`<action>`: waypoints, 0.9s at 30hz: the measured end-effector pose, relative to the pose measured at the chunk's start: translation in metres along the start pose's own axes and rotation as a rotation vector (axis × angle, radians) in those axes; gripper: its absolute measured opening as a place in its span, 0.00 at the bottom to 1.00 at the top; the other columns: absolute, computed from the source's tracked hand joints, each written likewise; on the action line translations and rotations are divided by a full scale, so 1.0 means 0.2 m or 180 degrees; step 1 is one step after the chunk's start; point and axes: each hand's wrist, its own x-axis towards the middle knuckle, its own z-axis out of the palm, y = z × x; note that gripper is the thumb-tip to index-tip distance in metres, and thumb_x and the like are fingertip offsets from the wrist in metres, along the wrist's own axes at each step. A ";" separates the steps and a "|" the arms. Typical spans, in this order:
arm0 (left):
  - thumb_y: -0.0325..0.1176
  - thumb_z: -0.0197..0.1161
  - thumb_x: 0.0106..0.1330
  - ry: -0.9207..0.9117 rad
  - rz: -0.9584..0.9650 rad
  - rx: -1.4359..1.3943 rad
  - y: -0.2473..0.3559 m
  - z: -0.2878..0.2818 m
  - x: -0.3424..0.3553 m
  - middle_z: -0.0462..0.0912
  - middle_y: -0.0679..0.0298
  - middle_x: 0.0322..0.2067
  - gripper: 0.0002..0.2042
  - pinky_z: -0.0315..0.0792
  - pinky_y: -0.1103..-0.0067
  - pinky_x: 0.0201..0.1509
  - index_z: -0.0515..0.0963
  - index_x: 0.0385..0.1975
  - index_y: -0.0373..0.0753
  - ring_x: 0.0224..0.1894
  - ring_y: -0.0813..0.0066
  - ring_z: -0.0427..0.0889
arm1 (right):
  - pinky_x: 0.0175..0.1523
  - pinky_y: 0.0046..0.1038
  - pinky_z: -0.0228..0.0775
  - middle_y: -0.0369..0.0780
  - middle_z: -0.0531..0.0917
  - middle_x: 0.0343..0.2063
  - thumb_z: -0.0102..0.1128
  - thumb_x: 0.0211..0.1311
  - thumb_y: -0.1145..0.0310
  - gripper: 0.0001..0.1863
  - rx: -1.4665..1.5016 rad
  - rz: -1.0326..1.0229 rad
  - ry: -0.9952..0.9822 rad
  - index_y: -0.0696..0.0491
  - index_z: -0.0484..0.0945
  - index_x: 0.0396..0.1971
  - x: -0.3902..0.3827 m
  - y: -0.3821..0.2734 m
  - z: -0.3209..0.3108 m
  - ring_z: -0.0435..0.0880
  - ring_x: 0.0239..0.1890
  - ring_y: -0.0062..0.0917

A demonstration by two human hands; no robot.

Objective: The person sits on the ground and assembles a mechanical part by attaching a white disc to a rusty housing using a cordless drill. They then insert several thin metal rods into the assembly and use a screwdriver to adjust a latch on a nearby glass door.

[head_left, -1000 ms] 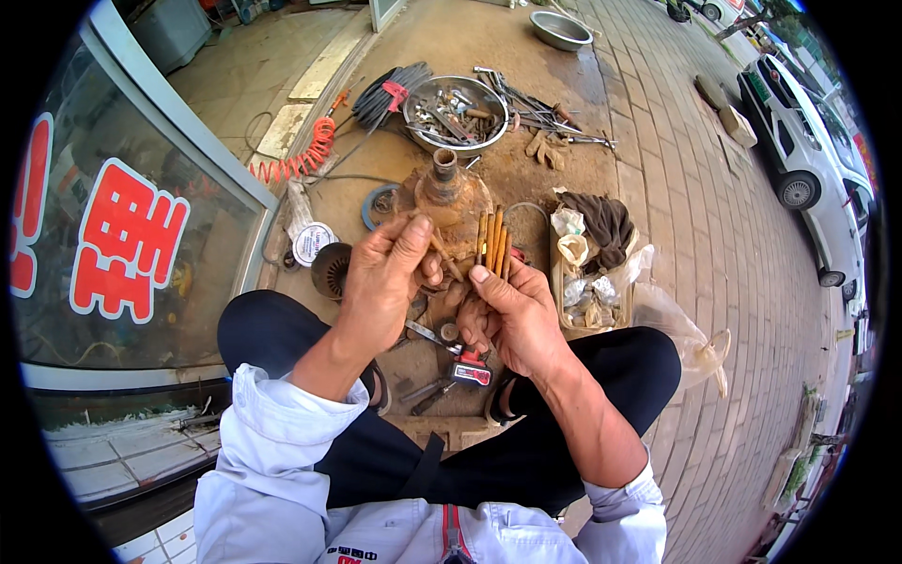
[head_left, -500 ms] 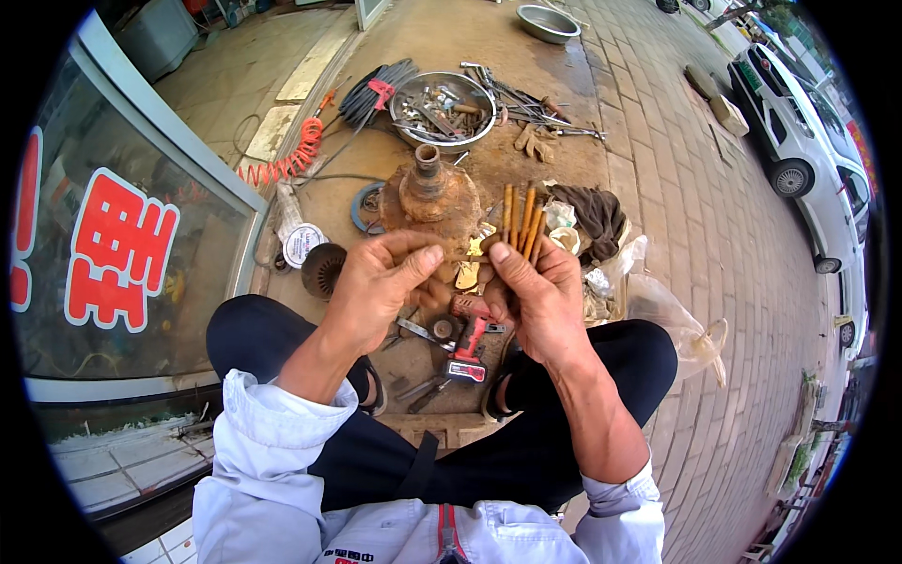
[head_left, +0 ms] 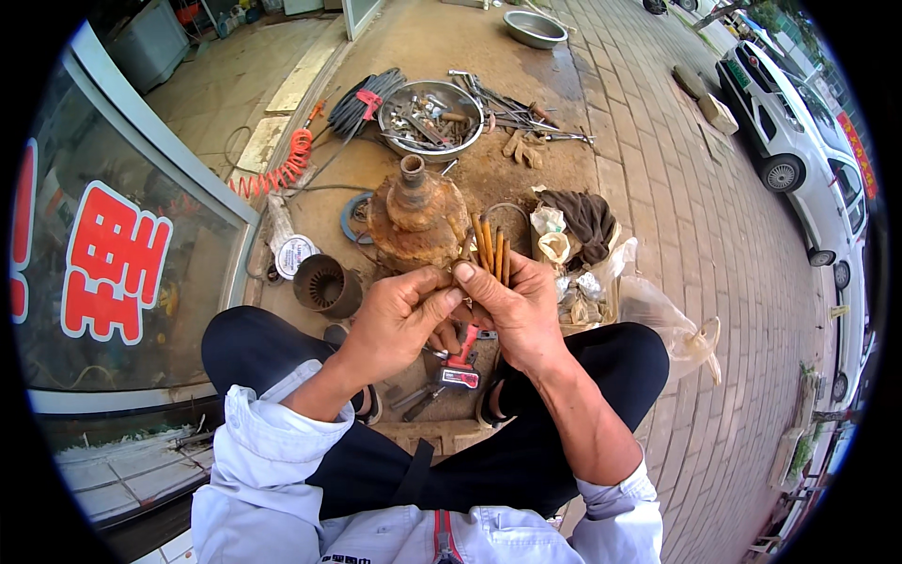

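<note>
Several slim, rust-brown rods (head_left: 489, 246) stand up in a bunch from my right hand (head_left: 521, 315), whose fingers and thumb are closed round their lower part. My left hand (head_left: 399, 315) meets it at the fingertips, thumb and fingers pinched together; whatever lies in that pinch is hidden. Just beyond both hands, a rusty flanged hub (head_left: 413, 216) stands on the ground with its narrow neck up. Below the hands, between my feet, lies a red cordless power tool (head_left: 460, 367), partly covered by my fingers.
A rusty hollow cylinder (head_left: 327, 287) sits left of the hub, near a glass door (head_left: 141, 254). Farther off are a metal basin (head_left: 460, 146) of tools and parts, a black cable coil (head_left: 362, 103) and a glove (head_left: 523, 148). Rags (head_left: 583, 221) and plastic bags (head_left: 658, 320) lie right.
My left hand has moved right, from apart to touching my right hand at the fingertips. The rods have shifted slightly left. Gold-coloured pieces seen between the hands earlier are now hidden.
</note>
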 end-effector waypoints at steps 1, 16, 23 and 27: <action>0.33 0.56 0.79 0.0076 -0.0031 0.0203 -0.01 0.00 0.00 0.87 0.57 0.38 0.14 0.83 0.80 0.35 0.76 0.52 0.28 0.30 0.75 0.88 | 0.25 0.16 0.63 0.30 0.79 0.23 0.65 0.72 0.67 0.10 -0.0084 -0.0033 0.0003 0.59 0.80 0.34 0.00 0.01 0.01 0.71 0.23 0.09; 0.30 0.69 0.70 0.0779 0.0151 -0.0430 0.05 -0.08 0.03 0.84 0.65 0.29 0.12 0.70 0.85 0.27 0.81 0.46 0.28 0.25 0.85 0.77 | 0.27 0.21 0.70 0.34 0.81 0.28 0.55 0.78 0.66 0.11 -0.0652 0.0116 -0.0551 0.61 0.74 0.45 -0.03 0.04 0.06 0.78 0.24 0.14; 0.30 0.68 0.71 0.0644 0.0103 -0.0377 0.06 -0.10 0.01 0.84 0.65 0.26 0.09 0.72 0.86 0.28 0.83 0.40 0.27 0.25 0.84 0.79 | 0.29 0.20 0.79 0.37 0.80 0.28 0.53 0.79 0.67 0.11 -0.0784 0.0321 -0.0961 0.60 0.74 0.46 -0.01 0.02 0.00 0.82 0.23 0.18; 0.30 0.68 0.70 0.0857 0.0656 -0.0449 0.03 -0.09 0.04 0.86 0.64 0.32 0.10 0.76 0.84 0.37 0.84 0.43 0.29 0.32 0.80 0.82 | 0.30 0.24 0.83 0.42 0.84 0.33 0.54 0.79 0.64 0.14 0.0066 0.0290 -0.0599 0.62 0.75 0.48 0.00 0.03 0.00 0.87 0.28 0.24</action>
